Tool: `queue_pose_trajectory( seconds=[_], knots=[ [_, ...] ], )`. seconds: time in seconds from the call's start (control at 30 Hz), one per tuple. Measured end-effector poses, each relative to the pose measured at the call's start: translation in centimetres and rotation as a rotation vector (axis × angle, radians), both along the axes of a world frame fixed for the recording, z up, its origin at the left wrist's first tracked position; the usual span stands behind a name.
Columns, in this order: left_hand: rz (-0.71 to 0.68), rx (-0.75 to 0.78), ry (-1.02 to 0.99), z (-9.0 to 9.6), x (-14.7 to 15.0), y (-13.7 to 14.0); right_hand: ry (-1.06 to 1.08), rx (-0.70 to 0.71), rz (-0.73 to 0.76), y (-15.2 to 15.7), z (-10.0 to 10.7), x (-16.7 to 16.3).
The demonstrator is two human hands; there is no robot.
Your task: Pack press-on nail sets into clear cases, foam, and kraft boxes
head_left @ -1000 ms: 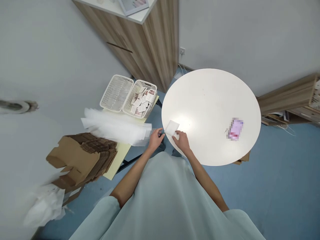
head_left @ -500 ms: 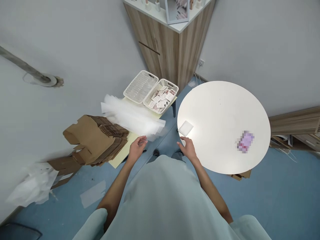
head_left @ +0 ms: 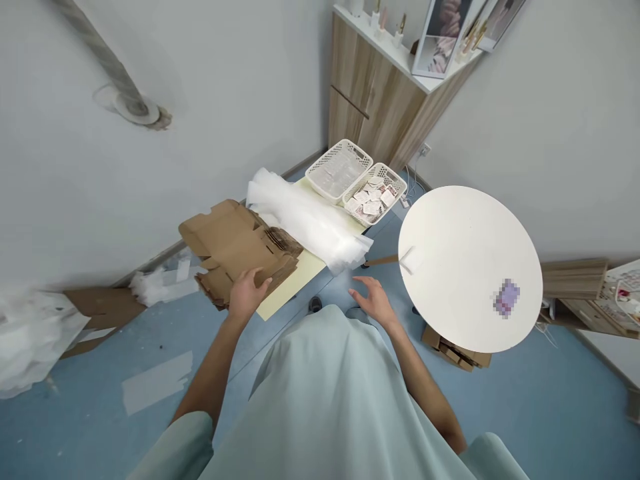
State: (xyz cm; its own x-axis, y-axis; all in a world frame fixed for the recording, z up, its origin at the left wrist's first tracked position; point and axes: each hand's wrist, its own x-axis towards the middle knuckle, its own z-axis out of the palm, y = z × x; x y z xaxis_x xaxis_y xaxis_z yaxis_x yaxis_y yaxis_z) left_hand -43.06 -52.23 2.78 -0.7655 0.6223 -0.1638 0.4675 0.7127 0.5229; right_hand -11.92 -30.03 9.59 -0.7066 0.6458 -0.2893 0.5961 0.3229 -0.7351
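My left hand (head_left: 249, 293) is at the near edge of a stack of flat brown cardboard boxes (head_left: 230, 240), fingers apart; whether it touches the top one I cannot tell. My right hand (head_left: 373, 298) hovers over the floor between the two tables, fingers spread, with nothing in it. A pile of white translucent sheets (head_left: 310, 217) lies beside the cardboard on the pale yellow table (head_left: 287, 287). On the left rim of the round white table (head_left: 465, 247) rests a small white packet (head_left: 411, 260), some way from my right hand.
Two white baskets stand behind the sheets: one basket (head_left: 327, 195) holds clear packets, the other basket (head_left: 350, 212) printed cards. A blurred purple item (head_left: 507, 298) lies on the round table. A wooden cabinet (head_left: 380, 73) fills the corner. Folded cardboard (head_left: 457, 353) sits under the round table.
My view has turned left, so the tables appear shifted right. My left hand has moved left to the cardboard stack; my right hand has moved away from the round table's edge.
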Motion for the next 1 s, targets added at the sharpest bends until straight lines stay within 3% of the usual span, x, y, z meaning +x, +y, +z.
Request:
queue_pose_trajectory(
  seconds=[0.13, 0.33, 0.6, 0.77, 1.0],
  knots=[
    [-0.064, 0.017, -0.063, -1.3, -1.5, -0.7, -0.013, 0.043, 0.119, -1.7, 0.8, -4.5],
    [-0.045, 0.035, -0.229, -2.1, -3.7, -0.6, -0.070, 0.117, 0.359, -3.8, 1.8, -11.4],
    [-0.162, -0.147, -0.028, -0.7, -4.0, 0.6, -0.200, 0.323, 0.767, -7.1, -0.1, -20.2],
    [-0.220, -0.175, 0.011, -0.2, -3.2, 0.2, -0.403, 0.348, 0.836, -7.0, -1.5, -22.0],
    [-0.190, -0.146, -0.002, -0.2, -2.7, -0.1, -0.586, 0.362, 0.800, -8.4, -2.3, -20.6]
  ],
)
